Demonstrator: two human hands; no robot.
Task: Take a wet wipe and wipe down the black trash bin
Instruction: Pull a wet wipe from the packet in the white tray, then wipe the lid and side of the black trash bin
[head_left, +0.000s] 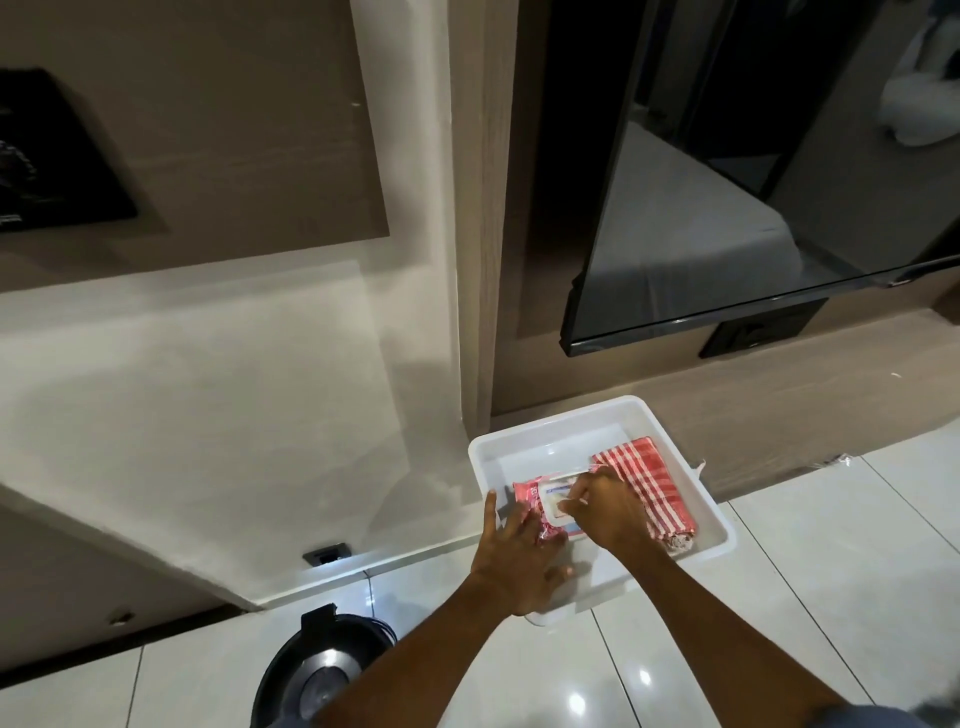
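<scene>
Glossy pale floor tiles (810, 597) carry everything. Black trash bin (322, 670) stands near the floor's lower-left edge, partly hidden by the left forearm and cut off below, well apart from the white tub (613, 415). Inside it, the wipe pack (540, 506) lies along the tub's near-left wall beside a red checked cloth (649, 483). Left hand (514, 566) presses flat on the pack; right hand (608, 506) pinches at its opening, though whether a wipe is caught I cannot tell.
</scene>
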